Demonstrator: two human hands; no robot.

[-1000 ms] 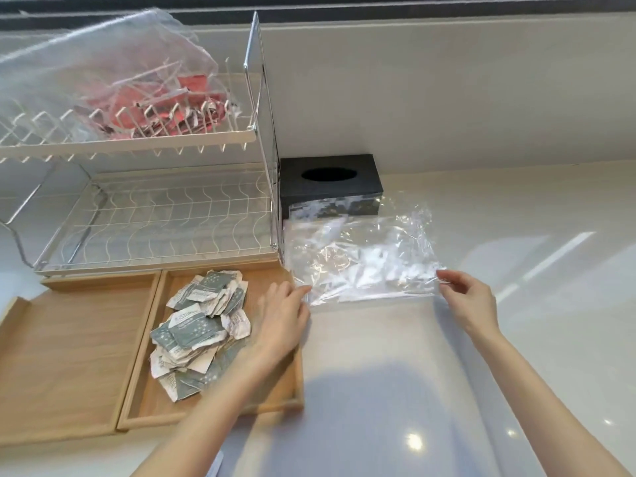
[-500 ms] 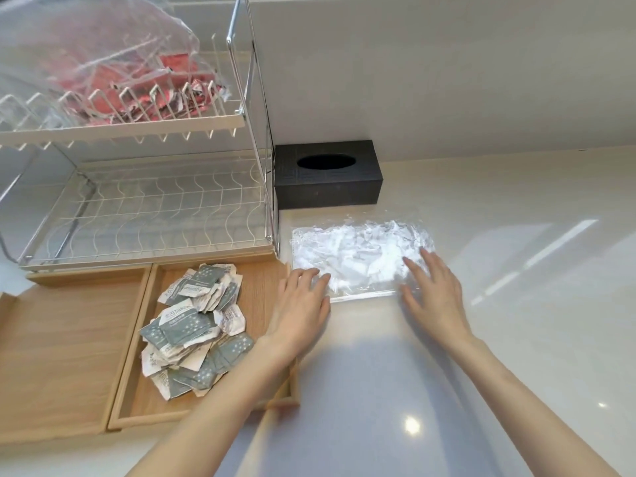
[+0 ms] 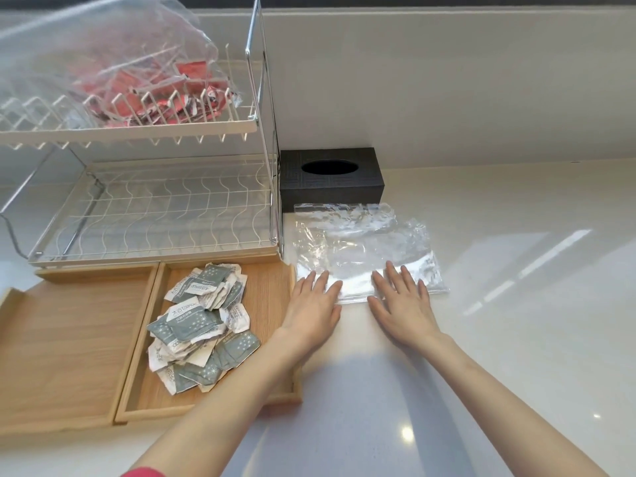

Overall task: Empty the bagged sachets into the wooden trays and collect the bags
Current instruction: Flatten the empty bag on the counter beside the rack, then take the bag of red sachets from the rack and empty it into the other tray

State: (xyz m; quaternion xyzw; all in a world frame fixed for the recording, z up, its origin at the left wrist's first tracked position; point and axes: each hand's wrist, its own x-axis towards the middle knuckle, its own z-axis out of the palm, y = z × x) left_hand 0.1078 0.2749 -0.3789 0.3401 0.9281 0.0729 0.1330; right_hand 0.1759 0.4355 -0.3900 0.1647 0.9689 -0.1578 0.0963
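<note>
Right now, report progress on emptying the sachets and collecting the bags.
Done: grey sachets lie piled in the right wooden tray. In hand: left hand and right hand press the empty bag flat on the counter. Left: the bag of red sachets sits full on the rack's top shelf; the left tray holds nothing.

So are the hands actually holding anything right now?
Nothing is gripped. Both the left hand and right hand lie flat, fingers on the near edge of the empty clear plastic bag on the white counter.
</note>
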